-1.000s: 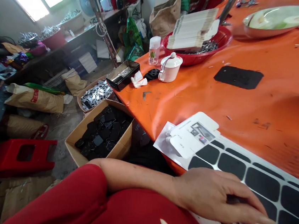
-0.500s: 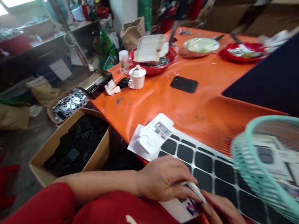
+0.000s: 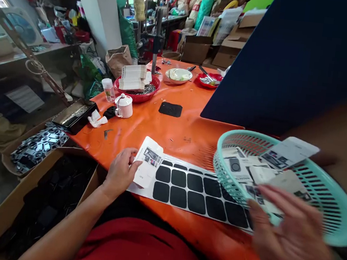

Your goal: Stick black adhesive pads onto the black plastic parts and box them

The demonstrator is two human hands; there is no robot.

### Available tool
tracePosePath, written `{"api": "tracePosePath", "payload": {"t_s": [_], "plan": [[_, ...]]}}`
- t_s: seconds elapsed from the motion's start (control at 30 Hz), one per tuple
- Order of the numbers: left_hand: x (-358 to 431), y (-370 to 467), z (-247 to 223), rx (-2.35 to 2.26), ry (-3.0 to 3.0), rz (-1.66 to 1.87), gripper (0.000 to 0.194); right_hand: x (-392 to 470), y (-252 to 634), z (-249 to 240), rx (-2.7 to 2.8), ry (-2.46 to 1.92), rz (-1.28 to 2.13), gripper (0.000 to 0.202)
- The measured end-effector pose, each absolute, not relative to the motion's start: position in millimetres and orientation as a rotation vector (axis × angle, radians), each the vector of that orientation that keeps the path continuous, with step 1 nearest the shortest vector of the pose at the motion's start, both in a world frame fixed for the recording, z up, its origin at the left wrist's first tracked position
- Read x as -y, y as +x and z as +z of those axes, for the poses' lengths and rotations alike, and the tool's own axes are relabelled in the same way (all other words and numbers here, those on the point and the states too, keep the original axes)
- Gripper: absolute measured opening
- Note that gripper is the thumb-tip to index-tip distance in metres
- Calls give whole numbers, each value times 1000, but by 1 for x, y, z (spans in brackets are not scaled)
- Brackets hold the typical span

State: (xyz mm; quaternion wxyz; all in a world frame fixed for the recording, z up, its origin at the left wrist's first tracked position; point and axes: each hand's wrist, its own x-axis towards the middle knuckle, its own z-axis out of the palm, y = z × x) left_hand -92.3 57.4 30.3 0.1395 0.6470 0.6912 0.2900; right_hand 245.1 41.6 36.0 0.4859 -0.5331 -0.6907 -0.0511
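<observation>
- The left hand (image 3: 121, 172), left of centre in the frame, pinches the left edge of a white printed card (image 3: 145, 178), thumb across its face and the other fingers curled round the edge, mostly hidden
- That grip seems chosen to steady the card while leaving its print uncovered; it lies over the left end of a sheet of black rounded squares (image 3: 194, 186)
- The right hand (image 3: 295, 238), lower right, is blurred beside the near rim of a mint-green basket (image 3: 224, 181); thumb and forefinger look parted, but I cannot tell whether they hold anything
- The basket, full of printed cards and packets, probably sits there to be within that hand's reach; it covers part of the sheet's right end, and one card (image 3: 292, 153) sticks up at its back
- A dark blue panel (image 3: 279, 66) fills the upper right, hiding the orange table (image 3: 136, 130) behind it
- Farther back lie a black pad (image 3: 170, 109), a lidded white cup (image 3: 124, 107) and a red basket (image 3: 138, 98) bearing stacked card, all well apart from the hands
- At lower left, a carton (image 3: 92, 183) of black pieces stands beside the table edge, below the left forearm
</observation>
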Motion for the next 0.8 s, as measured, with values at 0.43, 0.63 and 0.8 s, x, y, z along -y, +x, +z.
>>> {"api": "tracePosePath", "payload": {"t_s": [0.43,0.63,0.8], "plan": [[-20,-32,30,-1329,2267,1067,12,-13,155,8,1155,-1269,1170,19],[-22,-20,25,-1208,2613,1171,19,1,161,-5,615,-1210,1504,40],[-21,-13,23,-1098,2642,1131,29,4,167,-4,627,-1152,1554,37]]}}
